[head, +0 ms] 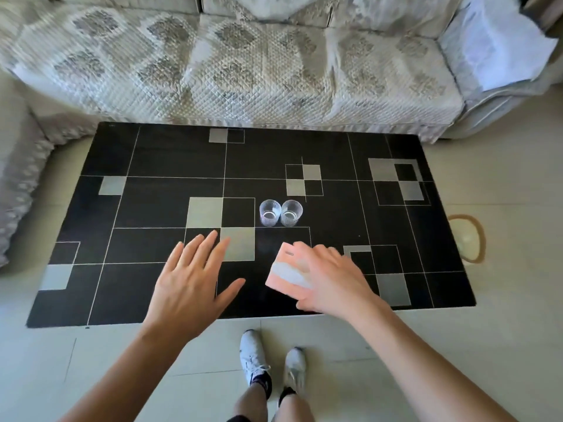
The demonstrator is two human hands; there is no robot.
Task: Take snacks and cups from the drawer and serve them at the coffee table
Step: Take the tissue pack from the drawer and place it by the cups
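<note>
Nearest, the right hand (332, 277) grips a pink snack pack (289, 274) low over the black table (170, 156), near its front edge. Beside it the left hand (190, 278) hovers spread flat, holding nothing. Farther in, two glass cups (281, 212) stand upright, touching, mid-table. Serving looks close to done: the pack seems about to be set down, probably just before the cups, then released.
</note>
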